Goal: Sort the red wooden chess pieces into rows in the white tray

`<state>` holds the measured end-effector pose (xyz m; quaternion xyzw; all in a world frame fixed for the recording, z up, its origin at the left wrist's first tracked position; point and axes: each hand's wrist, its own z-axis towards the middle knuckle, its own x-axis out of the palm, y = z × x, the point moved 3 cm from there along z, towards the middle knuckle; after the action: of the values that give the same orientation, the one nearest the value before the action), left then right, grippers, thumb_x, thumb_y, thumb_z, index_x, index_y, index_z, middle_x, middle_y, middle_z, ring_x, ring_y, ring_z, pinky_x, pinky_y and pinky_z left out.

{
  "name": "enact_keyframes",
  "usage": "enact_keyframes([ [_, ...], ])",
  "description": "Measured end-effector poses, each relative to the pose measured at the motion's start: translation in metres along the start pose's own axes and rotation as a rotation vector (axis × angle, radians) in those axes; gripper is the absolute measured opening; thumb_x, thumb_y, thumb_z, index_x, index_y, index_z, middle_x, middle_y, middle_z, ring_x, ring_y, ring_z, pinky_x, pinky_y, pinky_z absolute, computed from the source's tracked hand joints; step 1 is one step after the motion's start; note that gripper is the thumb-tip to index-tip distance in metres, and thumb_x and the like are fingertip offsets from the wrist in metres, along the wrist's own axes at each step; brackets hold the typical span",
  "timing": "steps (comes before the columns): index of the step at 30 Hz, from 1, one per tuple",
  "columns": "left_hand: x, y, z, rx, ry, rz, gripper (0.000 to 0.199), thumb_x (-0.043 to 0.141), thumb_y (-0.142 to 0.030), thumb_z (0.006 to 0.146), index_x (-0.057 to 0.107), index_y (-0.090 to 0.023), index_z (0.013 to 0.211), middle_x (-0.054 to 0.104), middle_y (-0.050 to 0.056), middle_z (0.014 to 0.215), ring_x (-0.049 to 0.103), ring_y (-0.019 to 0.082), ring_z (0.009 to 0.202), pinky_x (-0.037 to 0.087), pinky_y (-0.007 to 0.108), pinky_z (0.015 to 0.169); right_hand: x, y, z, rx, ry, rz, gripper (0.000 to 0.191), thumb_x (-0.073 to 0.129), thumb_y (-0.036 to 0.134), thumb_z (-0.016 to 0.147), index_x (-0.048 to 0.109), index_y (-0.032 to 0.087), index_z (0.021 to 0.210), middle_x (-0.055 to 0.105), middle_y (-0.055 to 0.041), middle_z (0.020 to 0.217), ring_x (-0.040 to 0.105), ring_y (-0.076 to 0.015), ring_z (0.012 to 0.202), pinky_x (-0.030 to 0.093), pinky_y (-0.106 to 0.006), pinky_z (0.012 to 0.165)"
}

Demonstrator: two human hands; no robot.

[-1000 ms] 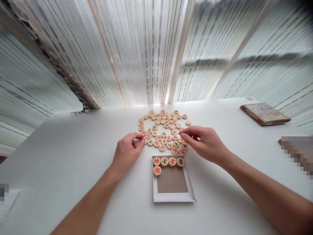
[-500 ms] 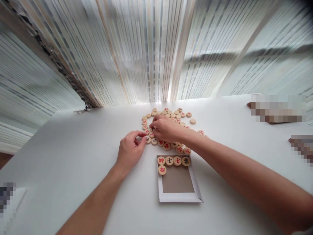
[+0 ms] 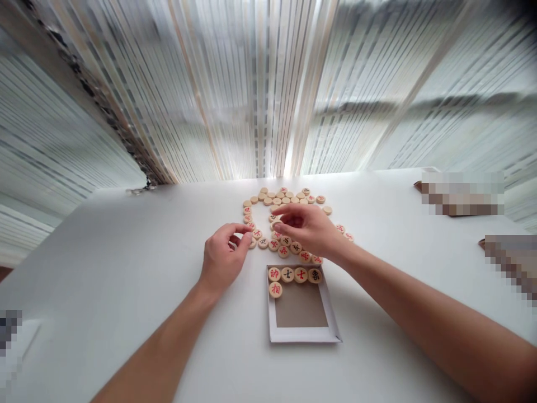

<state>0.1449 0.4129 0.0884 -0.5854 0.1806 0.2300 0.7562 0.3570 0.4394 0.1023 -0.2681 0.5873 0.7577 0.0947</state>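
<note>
Round wooden Chinese chess pieces (image 3: 283, 251), some with red or black characters up and some blank, lie in a loose cluster on the white table. My right hand (image 3: 308, 226) hovers over the middle of the cluster, thumb and index finger apart around a piece (image 3: 276, 225); whether they touch it I cannot tell. At the cluster's left edge is my left hand (image 3: 226, 249), fingers curved and thumb apart from the index finger, beside a black-marked piece (image 3: 252, 243). Nearer me lies a shallow white box (image 3: 305, 334). Several pieces (image 3: 301, 275) line its far side, with a red one (image 3: 276, 289) below them at the left.
Two blurred-out brown-edged objects (image 3: 455, 210) (image 3: 489, 249) lie at the table's right. Something pale and blurred out (image 3: 27, 338) is at the left edge. String curtains (image 3: 268, 112) hang behind the far table edge.
My right hand has moved right and its fingers have spread, uncovering pieces at the cluster's middle left. My left hand stays almost in place. The view has shifted slightly.
</note>
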Motion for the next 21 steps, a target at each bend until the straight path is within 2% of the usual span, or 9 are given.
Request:
enact_keyframes([
  [2,0.002,-0.007,-0.006,0.007,0.021,-0.066,0.02,0.069,-0.036,0.094,0.079,-0.019,0.099,0.081,0.006,0.096,0.068,0.016,0.07,0.055,0.028,0.064,-0.004,-0.001,-0.024,0.063,0.03,0.137,0.031,0.071,0.041,0.099,0.077,0.015,0.115,0.082,-0.0105,0.094,0.079,-0.0232,0.082,0.063,-0.037,0.075],
  [3,0.004,-0.011,-0.01,0.014,0.046,-0.107,0.021,0.07,-0.037,0.094,0.079,-0.019,0.098,0.081,0.006,0.096,0.07,0.017,0.073,0.056,0.028,0.066,-0.005,-0.003,-0.036,0.173,0.033,0.373,0.034,0.078,0.043,0.093,0.079,0.015,0.112,0.083,-0.0114,0.095,0.08,-0.025,0.085,0.064,-0.038,0.078],
  [5,0.009,-0.021,-0.019,0.031,0.114,-0.194,0.02,0.071,-0.038,0.094,0.079,-0.019,0.098,0.081,0.005,0.094,0.073,0.018,0.079,0.059,0.028,0.07,-0.004,-0.004,-0.058,0.358,0.028,0.712,0.035,0.092,0.042,0.081,0.082,0.017,0.104,0.083,-0.0099,0.102,0.082,-0.0252,0.09,0.065,-0.039,0.087],
  [7,0.015,-0.03,-0.028,0.019,0.225,-0.354,0.019,0.073,-0.035,0.094,0.079,-0.018,0.1,0.081,0.006,0.093,0.073,0.019,0.082,0.06,0.029,0.073,-0.003,-0.002,-0.073,0.427,0.014,0.851,0.035,0.097,0.038,0.075,0.083,0.018,0.099,0.083,-0.008,0.1,0.081,-0.022,0.089,0.064,-0.035,0.088],
  [10,0.022,-0.039,-0.038,-0.049,0.332,-0.471,0.018,0.077,-0.033,0.093,0.08,-0.017,0.103,0.081,0.007,0.094,0.073,0.019,0.081,0.061,0.029,0.072,0.001,0.004,-0.081,0.398,-0.009,0.912,0.033,0.1,0.034,0.073,0.085,0.019,0.098,0.082,-0.0047,0.087,0.077,-0.0149,0.079,0.062,-0.023,0.075],
  [13,0.024,-0.043,-0.043,-0.11,0.372,-0.542,0.019,0.079,-0.033,0.092,0.081,-0.017,0.102,0.081,0.006,0.091,0.073,0.018,0.077,0.061,0.027,0.066,0.006,0.008,-0.082,0.339,-0.008,0.952,0.028,0.1,0.031,0.074,0.086,0.02,0.096,0.082,-0.0026,0.081,0.074,-0.0103,0.073,0.059,-0.017,0.069],
  [17,0.025,-0.046,-0.045,-0.13,0.368,-0.597,0.02,0.081,-0.031,0.092,0.082,-0.016,0.105,0.081,0.007,0.088,0.074,0.019,0.077,0.061,0.027,0.063,0.008,0.011,-0.081,0.308,-0.004,0.969,0.021,0.097,0.029,0.077,0.086,0.021,0.093,0.082,-0.0019,0.081,0.075,-0.0106,0.075,0.062,-0.017,0.074],
  [21,0.025,-0.047,-0.046,-0.1,0.36,-0.599,0.016,0.08,-0.029,0.093,0.085,-0.017,0.104,0.081,0.006,0.086,0.074,0.019,0.075,0.06,0.027,0.063,0.002,0.016,-0.084,0.309,-0.023,0.862,0.023,0.101,0.027,0.07,0.086,0.02,0.087,0.081,-0.0028,0.079,0.074,-0.013,0.072,0.064,-0.02,0.07],
])
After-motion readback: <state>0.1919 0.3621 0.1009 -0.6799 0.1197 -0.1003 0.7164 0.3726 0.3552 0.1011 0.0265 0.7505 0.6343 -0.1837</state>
